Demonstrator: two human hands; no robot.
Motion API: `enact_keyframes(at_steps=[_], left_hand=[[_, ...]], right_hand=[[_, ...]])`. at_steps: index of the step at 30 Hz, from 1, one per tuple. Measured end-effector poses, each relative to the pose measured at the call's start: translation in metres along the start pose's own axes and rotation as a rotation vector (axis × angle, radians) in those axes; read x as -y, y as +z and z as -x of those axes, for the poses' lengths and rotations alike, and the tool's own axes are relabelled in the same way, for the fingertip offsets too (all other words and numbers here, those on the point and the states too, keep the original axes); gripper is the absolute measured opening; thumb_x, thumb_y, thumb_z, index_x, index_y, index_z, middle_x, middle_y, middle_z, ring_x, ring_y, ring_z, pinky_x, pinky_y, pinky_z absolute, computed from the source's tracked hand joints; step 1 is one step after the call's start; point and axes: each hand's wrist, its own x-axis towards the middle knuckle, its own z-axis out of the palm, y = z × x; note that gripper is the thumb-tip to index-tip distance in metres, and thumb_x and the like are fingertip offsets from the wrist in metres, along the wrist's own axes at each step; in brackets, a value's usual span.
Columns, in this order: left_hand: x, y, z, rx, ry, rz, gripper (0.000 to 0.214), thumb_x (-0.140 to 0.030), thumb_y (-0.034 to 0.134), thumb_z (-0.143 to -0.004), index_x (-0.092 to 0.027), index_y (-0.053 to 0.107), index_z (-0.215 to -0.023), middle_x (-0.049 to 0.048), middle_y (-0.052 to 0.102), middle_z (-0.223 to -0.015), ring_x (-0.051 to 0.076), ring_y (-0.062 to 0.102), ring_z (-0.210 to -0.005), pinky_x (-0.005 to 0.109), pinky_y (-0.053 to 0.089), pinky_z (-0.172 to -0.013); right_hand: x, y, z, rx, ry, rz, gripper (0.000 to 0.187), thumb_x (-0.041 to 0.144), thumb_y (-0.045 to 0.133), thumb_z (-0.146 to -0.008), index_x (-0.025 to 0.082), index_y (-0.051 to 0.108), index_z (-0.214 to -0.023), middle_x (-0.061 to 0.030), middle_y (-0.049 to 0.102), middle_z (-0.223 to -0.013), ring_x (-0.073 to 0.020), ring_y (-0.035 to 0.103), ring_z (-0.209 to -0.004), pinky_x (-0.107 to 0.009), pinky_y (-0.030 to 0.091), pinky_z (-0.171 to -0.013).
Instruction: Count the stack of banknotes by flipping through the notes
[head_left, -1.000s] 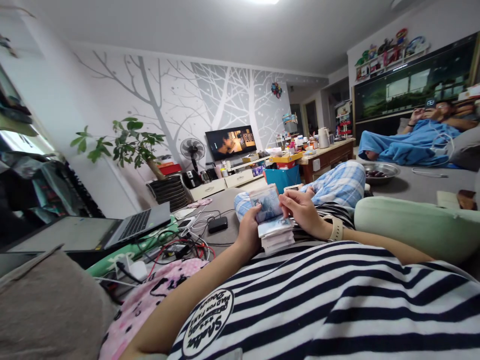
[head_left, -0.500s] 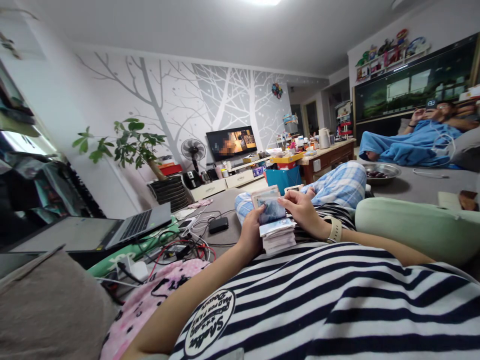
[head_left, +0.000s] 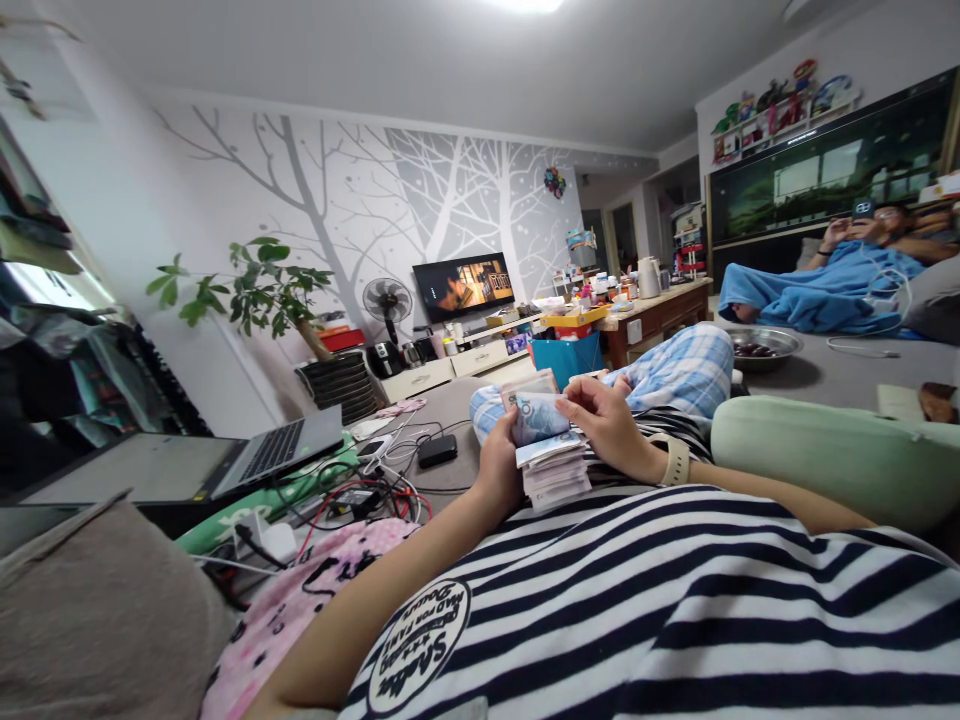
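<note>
A thick bundle of banknotes [head_left: 556,484] is folded over in my left hand [head_left: 498,462], which is closed around it with the thumb on the notes' face. The upper part of the notes [head_left: 534,412] stands up, bluish with large printed digits. My right hand [head_left: 602,420], with a pale watch on the wrist, pinches the right edge of the top note between thumb and fingers. Both hands are over my lap, in front of my striped shirt [head_left: 600,600]. My left fingers behind the bundle are hidden.
To the left lie an open laptop [head_left: 277,450], tangled cables and a black box [head_left: 437,451]. A green cushion [head_left: 832,450] and a metal bowl of dark fruit [head_left: 765,348] are at the right. Beyond, another person lies under a blue blanket [head_left: 825,290], holding a phone.
The upright notes have shifted slightly, and the printed digits on the front note now show. Both hands stay in nearly the same place, still gripping the notes.
</note>
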Motion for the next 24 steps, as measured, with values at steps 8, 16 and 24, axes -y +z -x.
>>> enact_keyframes(at_steps=[8,16,24], left_hand=[[-0.002,0.0028,0.004,-0.017,0.052,-0.058,0.016,-0.02,0.052,-0.073,-0.016,0.067,-0.078,0.0034,0.071,-0.069,0.024,0.069,-0.085,0.033,0.055,-0.077],[0.0003,-0.0001,0.0061,0.079,0.065,-0.086,0.017,-0.026,0.061,-0.062,-0.015,0.065,-0.074,0.0041,0.071,-0.071,0.026,0.068,-0.081,0.035,0.054,-0.075],[0.0009,-0.0005,0.0065,0.068,0.089,-0.135,0.018,-0.026,0.063,-0.062,-0.015,0.067,-0.075,0.0041,0.07,-0.069,0.025,0.068,-0.079,0.036,0.054,-0.073]], right_hand=[[0.0003,0.0011,-0.0015,0.031,0.028,-0.147,0.024,0.04,0.06,-0.081,0.019,0.052,-0.073,0.0035,0.044,-0.062,-0.0112,0.04,-0.056,-0.026,0.031,-0.052],[0.0012,0.0008,-0.002,0.053,0.03,-0.17,0.022,0.037,0.06,-0.081,0.018,0.051,-0.073,0.0047,0.043,-0.061,-0.0097,0.038,-0.055,-0.025,0.03,-0.052],[0.0024,0.0012,-0.0006,0.053,0.032,-0.193,0.023,0.039,0.062,-0.08,0.018,0.054,-0.076,0.0043,0.045,-0.061,-0.0098,0.039,-0.054,-0.025,0.031,-0.05]])
